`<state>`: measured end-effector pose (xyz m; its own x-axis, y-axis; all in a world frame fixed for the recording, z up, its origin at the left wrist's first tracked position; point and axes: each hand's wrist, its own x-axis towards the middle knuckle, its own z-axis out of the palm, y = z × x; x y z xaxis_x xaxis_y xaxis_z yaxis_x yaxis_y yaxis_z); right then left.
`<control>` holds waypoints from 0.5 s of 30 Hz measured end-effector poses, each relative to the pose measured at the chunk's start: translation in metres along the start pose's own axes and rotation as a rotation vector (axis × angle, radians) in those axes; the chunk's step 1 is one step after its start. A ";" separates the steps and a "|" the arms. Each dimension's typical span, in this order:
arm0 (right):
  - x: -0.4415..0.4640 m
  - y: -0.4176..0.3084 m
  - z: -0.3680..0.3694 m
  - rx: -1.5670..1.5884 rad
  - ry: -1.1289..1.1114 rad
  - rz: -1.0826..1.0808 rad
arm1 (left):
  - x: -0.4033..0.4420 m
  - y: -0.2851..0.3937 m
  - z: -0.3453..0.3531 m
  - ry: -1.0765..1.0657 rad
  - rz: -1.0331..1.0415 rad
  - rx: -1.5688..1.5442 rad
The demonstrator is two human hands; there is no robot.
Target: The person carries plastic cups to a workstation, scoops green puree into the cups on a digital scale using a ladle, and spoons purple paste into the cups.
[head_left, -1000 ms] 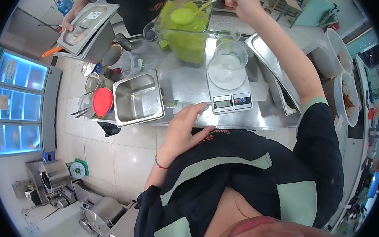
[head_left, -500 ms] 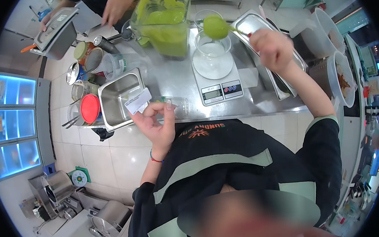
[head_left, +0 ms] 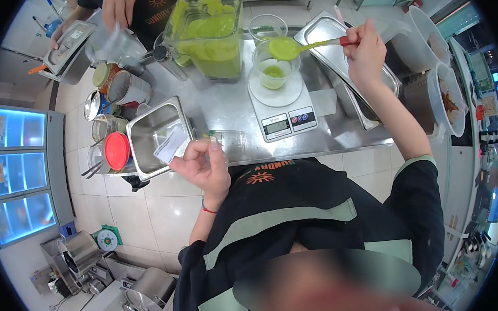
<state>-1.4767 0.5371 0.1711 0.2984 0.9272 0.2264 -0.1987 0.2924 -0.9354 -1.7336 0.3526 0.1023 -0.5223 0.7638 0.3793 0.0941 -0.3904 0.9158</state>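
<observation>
My right hand (head_left: 364, 54) grips the red handle of a ladle (head_left: 316, 44). Its bowl, coated in thick green purée, is tilted over a clear plastic cup (head_left: 289, 66). Some green purée (head_left: 273, 77) sits in the bottom of that cup, which stands on a white digital kitchen scale (head_left: 286, 109). Another clear cup (head_left: 268, 24) is just behind it. Left of the scale stands a large clear square container (head_left: 215, 66) of green purée. My left hand (head_left: 207, 172) has its fingers curled around a small white printed label (head_left: 172, 144), held above a steel pan (head_left: 136, 141).
Jars and cans, among them a red-lidded tub (head_left: 117, 151), line the left side of the steel table (head_left: 211, 101). Steel pans (head_left: 332, 30) and tall clear tubs (head_left: 445, 95) stand at right. Across the table, a co-worker's hand (head_left: 117, 7) is over a blurred clear container (head_left: 118, 46).
The ladle has tipped over the cup, and green purée now lies in it. My right hand has turned upward. The label has tilted downward, and the co-worker has moved a clear container from the table.
</observation>
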 end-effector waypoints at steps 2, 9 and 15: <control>0.016 -0.005 -0.009 0.181 0.033 0.244 | 0.002 0.001 0.001 0.033 0.072 0.031; 0.068 -0.055 0.063 0.342 -0.192 0.206 | -0.004 -0.003 0.001 0.012 0.212 -0.057; 0.062 0.012 0.170 -0.214 -0.832 -0.680 | 0.000 -0.009 -0.013 -0.055 0.468 0.108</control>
<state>-1.6192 0.6377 0.2199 -0.4556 0.4789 0.7504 -0.0405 0.8309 -0.5550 -1.7453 0.3498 0.0927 -0.3578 0.5462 0.7574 0.3976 -0.6447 0.6528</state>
